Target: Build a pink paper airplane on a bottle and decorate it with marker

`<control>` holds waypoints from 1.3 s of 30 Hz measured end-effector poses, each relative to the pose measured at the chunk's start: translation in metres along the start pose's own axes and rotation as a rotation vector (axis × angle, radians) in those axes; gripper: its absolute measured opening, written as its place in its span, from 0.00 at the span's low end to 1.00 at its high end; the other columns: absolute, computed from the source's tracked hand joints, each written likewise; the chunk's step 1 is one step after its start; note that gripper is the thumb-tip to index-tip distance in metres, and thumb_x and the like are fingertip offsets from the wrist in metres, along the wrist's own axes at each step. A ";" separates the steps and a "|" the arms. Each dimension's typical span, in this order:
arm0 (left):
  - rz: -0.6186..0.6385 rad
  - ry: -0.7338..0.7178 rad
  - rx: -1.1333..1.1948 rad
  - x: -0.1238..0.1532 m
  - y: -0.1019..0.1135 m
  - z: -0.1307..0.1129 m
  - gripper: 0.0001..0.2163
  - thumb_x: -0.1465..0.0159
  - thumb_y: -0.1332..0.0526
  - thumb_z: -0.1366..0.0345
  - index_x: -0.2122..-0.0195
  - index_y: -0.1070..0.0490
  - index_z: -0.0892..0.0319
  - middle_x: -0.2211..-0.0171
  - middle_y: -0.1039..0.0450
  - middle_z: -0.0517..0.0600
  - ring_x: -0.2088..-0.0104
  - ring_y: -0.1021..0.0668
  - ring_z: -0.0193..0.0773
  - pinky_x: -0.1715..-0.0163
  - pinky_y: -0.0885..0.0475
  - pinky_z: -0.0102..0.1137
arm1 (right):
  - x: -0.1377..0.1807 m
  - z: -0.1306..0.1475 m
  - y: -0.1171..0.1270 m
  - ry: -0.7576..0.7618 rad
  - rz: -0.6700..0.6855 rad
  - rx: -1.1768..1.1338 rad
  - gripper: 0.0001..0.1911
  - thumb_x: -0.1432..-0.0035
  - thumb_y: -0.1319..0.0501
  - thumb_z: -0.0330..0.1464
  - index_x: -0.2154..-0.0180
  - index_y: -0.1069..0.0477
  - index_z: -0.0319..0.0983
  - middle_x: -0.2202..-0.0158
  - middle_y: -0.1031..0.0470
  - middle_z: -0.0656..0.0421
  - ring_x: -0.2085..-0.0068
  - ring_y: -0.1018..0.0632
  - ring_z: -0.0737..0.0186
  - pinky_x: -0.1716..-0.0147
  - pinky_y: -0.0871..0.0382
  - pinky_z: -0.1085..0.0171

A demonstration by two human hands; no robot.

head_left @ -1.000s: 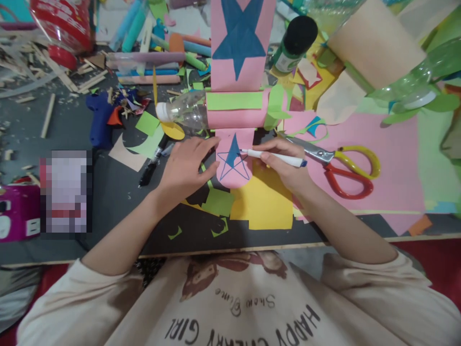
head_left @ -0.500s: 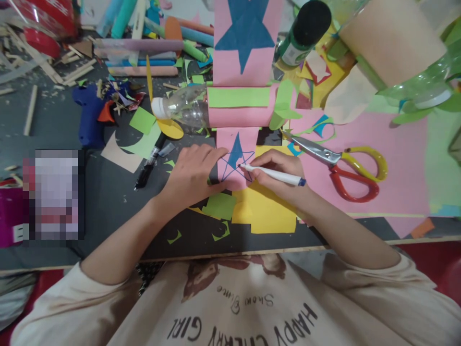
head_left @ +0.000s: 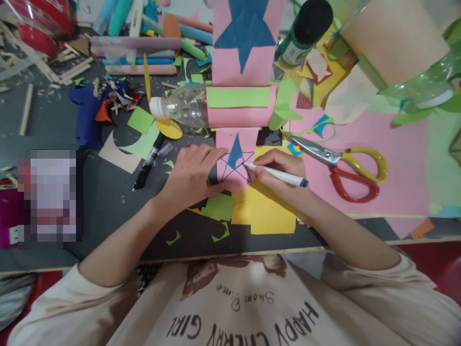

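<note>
My right hand [head_left: 283,170] is closed around a white marker [head_left: 275,174] with a blue end. The marker's dark tip touches a star outline on the lower pink paper wing [head_left: 236,185]; the star's top point and part of its middle are coloured blue. My left hand [head_left: 192,168] lies over the wing's left edge, thumb and index finger spread apart on the paper. Above both hands lies a clear plastic bottle [head_left: 187,106] wrapped in pink paper with a green strip [head_left: 238,97]. Yellow propeller blades [head_left: 168,129] sit at its white cap. The upper wing bears a blue star [head_left: 245,38].
Scissors [head_left: 334,161] with red and yellow handles lie right of my right hand. A black marker [head_left: 146,168] and a blue glue gun [head_left: 86,115] are on the left. A black-capped green bottle [head_left: 306,31] stands behind. Yellow paper [head_left: 273,211] lies near the table edge.
The white marker's tip has shifted slightly right across the star, together with my right hand. My left hand stays on the wing.
</note>
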State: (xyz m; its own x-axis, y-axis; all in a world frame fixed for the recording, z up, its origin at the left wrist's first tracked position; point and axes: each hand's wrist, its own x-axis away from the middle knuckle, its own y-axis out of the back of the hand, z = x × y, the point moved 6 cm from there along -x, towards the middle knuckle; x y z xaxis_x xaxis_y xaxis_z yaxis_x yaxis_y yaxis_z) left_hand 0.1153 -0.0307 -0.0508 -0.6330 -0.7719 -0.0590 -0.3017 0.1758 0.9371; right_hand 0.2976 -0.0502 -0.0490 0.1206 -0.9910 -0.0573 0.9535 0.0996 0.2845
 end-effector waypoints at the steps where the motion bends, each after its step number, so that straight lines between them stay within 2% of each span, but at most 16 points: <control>1: -0.001 -0.003 -0.004 0.000 0.000 0.000 0.26 0.35 0.36 0.49 0.41 0.31 0.60 0.52 0.25 0.60 0.54 0.25 0.54 0.55 0.34 0.42 | 0.000 0.000 0.001 0.023 -0.026 -0.006 0.06 0.43 0.35 0.33 0.72 0.28 0.41 0.75 0.22 0.61 0.75 0.23 0.66 0.75 0.31 0.67; 3: -0.009 -0.010 -0.019 0.000 0.000 -0.001 0.27 0.36 0.35 0.49 0.41 0.31 0.61 0.53 0.24 0.60 0.54 0.25 0.54 0.55 0.34 0.42 | 0.000 0.001 0.002 0.047 -0.030 0.005 0.06 0.43 0.35 0.34 0.72 0.27 0.41 0.74 0.21 0.61 0.75 0.23 0.66 0.75 0.31 0.67; 8: -0.001 0.009 -0.011 0.000 0.000 0.000 0.27 0.36 0.35 0.49 0.41 0.31 0.59 0.52 0.25 0.60 0.54 0.25 0.54 0.54 0.34 0.42 | 0.000 0.003 -0.005 0.006 0.091 0.084 0.06 0.42 0.34 0.35 0.70 0.26 0.40 0.73 0.21 0.60 0.72 0.23 0.65 0.73 0.32 0.66; 14: 0.011 -0.009 -0.039 0.000 0.000 0.000 0.27 0.36 0.34 0.50 0.41 0.31 0.60 0.54 0.25 0.58 0.56 0.25 0.53 0.55 0.34 0.42 | -0.002 -0.004 0.003 0.008 -0.033 -0.046 0.09 0.41 0.34 0.38 0.71 0.27 0.42 0.74 0.22 0.62 0.73 0.22 0.65 0.73 0.30 0.65; 20: -0.011 -0.005 -0.022 0.000 0.000 -0.001 0.26 0.36 0.35 0.51 0.41 0.31 0.60 0.53 0.25 0.59 0.55 0.25 0.53 0.55 0.34 0.42 | -0.004 -0.010 -0.005 -0.082 0.081 -0.086 0.09 0.41 0.33 0.40 0.68 0.24 0.41 0.71 0.20 0.60 0.72 0.22 0.65 0.74 0.31 0.65; 26: -0.006 -0.019 -0.063 0.000 0.001 -0.003 0.26 0.34 0.37 0.50 0.41 0.32 0.61 0.53 0.24 0.59 0.55 0.25 0.53 0.55 0.34 0.42 | -0.004 -0.011 -0.006 -0.101 0.129 -0.064 0.12 0.42 0.32 0.42 0.69 0.23 0.39 0.73 0.21 0.59 0.73 0.24 0.64 0.74 0.33 0.65; 31: 0.001 -0.026 -0.087 0.000 0.001 -0.003 0.27 0.35 0.36 0.50 0.40 0.32 0.61 0.52 0.24 0.58 0.55 0.25 0.53 0.56 0.34 0.41 | -0.005 -0.011 -0.002 -0.112 0.048 -0.074 0.10 0.42 0.32 0.40 0.70 0.24 0.41 0.73 0.21 0.60 0.72 0.23 0.64 0.73 0.32 0.65; 36: 0.009 -0.003 -0.033 0.000 0.000 -0.001 0.26 0.35 0.36 0.50 0.40 0.32 0.60 0.52 0.25 0.59 0.54 0.25 0.54 0.54 0.34 0.43 | -0.006 -0.011 -0.004 -0.137 0.106 -0.062 0.13 0.43 0.32 0.42 0.70 0.23 0.39 0.73 0.21 0.59 0.72 0.24 0.64 0.73 0.32 0.65; 39: 0.015 0.006 -0.014 0.000 0.000 0.000 0.26 0.35 0.36 0.50 0.41 0.32 0.59 0.51 0.25 0.60 0.53 0.25 0.55 0.54 0.34 0.43 | -0.006 -0.010 -0.003 -0.119 0.069 -0.076 0.13 0.43 0.32 0.43 0.70 0.24 0.40 0.74 0.22 0.60 0.73 0.24 0.64 0.74 0.32 0.65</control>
State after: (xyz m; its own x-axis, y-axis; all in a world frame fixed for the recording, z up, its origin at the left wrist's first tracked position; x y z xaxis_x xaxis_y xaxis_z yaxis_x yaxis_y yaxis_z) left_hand 0.1153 -0.0307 -0.0513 -0.6331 -0.7729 -0.0425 -0.2822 0.1793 0.9424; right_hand 0.2967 -0.0434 -0.0592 0.1567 -0.9848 0.0751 0.9629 0.1693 0.2103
